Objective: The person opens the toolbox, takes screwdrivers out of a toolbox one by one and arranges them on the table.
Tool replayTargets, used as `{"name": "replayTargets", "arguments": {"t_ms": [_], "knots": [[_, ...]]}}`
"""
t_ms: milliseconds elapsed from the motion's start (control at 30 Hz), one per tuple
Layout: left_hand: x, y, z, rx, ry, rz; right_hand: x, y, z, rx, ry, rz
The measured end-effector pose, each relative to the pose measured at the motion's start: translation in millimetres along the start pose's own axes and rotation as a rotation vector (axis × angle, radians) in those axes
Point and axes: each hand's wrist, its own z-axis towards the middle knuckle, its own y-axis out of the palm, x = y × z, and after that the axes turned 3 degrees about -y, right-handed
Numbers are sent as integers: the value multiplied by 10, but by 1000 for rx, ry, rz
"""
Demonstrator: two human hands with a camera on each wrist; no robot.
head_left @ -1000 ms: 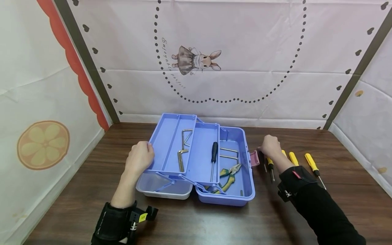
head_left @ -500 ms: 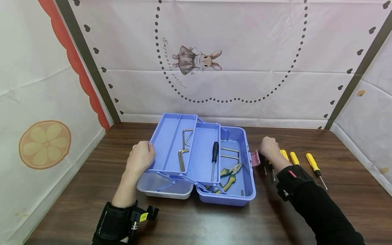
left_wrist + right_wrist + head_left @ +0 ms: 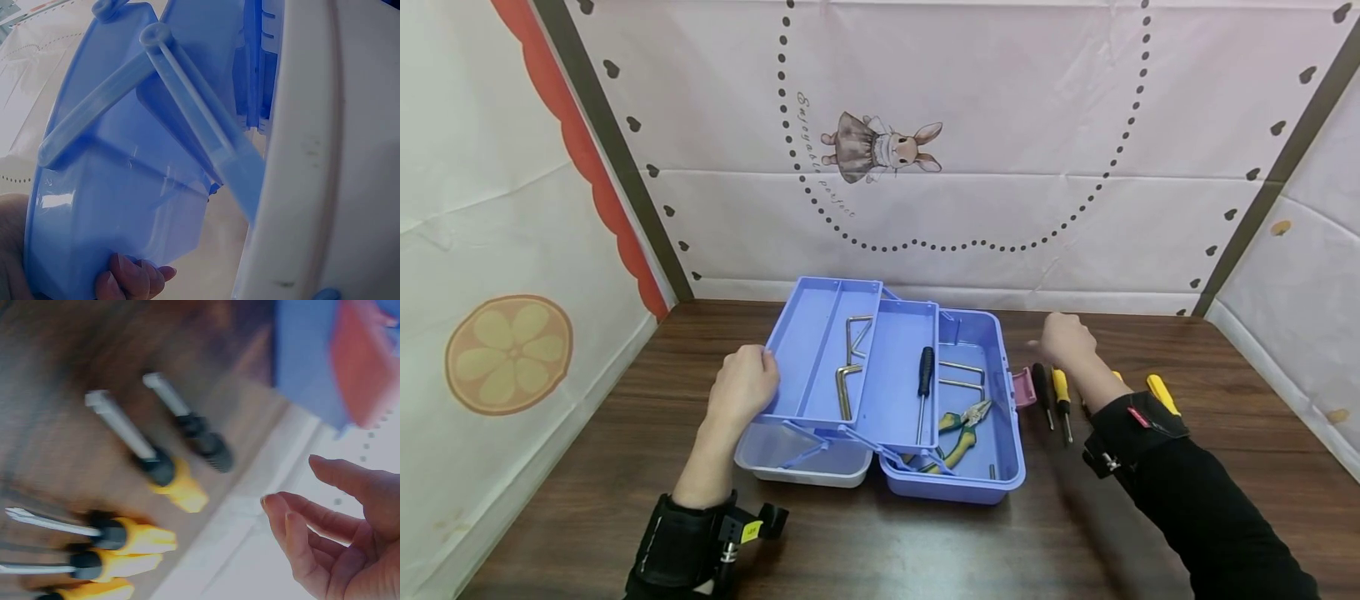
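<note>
On the table stands a blue toolbox (image 3: 951, 490), opened out with its stepped trays. My left hand (image 3: 741, 383) grips the left edge of its upper tray (image 3: 808, 333); in the left wrist view the fingers (image 3: 131, 278) curl round the tray's underside. To the right of the box, my right hand (image 3: 1070, 343) hovers empty, its fingers loosely bent and thumb apart. Just below it lie a black-handled screwdriver (image 3: 1041, 385) and a yellow-handled screwdriver (image 3: 1061, 386). More yellow-handled screwdrivers (image 3: 128, 562) show beside them in the right wrist view. My right arm partly hides these in the head view.
Hex keys (image 3: 847, 392) lie in the upper tray, a black screwdriver (image 3: 927, 372) in the middle one. Pliers (image 3: 964, 429) and another metal rod piece (image 3: 961, 375) are in the base. A pink latch (image 3: 1023, 388) sticks out right. Fabric walls (image 3: 1000, 192) enclose the table.
My right hand has drawn up and away from the black-handled screwdriver beside the latch, uncovering it and a yellow-handled one. The left hand and toolbox stay as they were.
</note>
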Motion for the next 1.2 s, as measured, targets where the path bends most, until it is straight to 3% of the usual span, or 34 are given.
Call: {"name": "replayTargets", "arguments": {"t_ms": [300, 700, 867, 1033, 1200], "knots": [[0, -30, -14, -2, -2, -2, -518, -253, -225, 114, -239, 54], [-14, -11, 4, 13, 4, 7, -1127, -125, -565, 153, -489, 2], [-7, -6, 0, 6, -2, 4, -1262, -27, -634, 99, -533, -15], [2, -2, -8, -1, -3, 1, -1345, 56, -652, 37, -504, -83], [2, 1, -7, 6, -1, 7, -1403, 113, -648, 32, -481, -174]]}}
